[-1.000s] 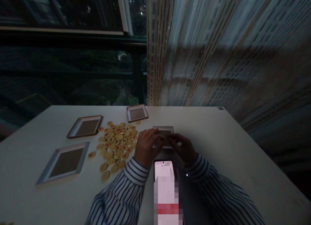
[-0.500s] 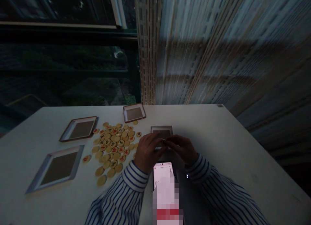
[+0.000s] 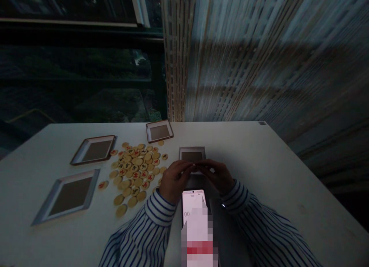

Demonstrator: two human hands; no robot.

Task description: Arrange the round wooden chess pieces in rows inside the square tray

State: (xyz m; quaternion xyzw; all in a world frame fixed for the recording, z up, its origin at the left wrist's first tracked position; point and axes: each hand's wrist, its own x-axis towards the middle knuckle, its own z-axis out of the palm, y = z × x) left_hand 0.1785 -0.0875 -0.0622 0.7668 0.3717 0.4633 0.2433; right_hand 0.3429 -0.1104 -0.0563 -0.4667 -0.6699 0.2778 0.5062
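Observation:
My left hand (image 3: pixel 175 181) and my right hand (image 3: pixel 219 175) meet at their fingertips, both closed in a pinch. Whatever they have between them is mostly hidden by the fingers and too small to name. Just beyond and partly below the fingers lies a small grey-rimmed tray (image 3: pixel 192 149), its near part covered by my hands. To the left of my left hand spreads a heap of round wooden xiangqi pieces (image 3: pixel 135 169), some showing red or black characters and some blank. A lit phone (image 3: pixel 194 205) lies below my wrists.
Two larger trays stand at the left, a brown-rimmed tray (image 3: pixel 75 155) and a grey-rimmed tray (image 3: pixel 47 205). A small brown-rimmed tray (image 3: pixel 147 134) sits at the back edge of the white table (image 3: pixel 259 163). Behind it are a dark window and a hanging string curtain (image 3: pixel 230 67).
My fingertips have drawn closer together, with the fingers lying lower and flatter. The whole view has tilted slightly. The pieces and trays stay in place.

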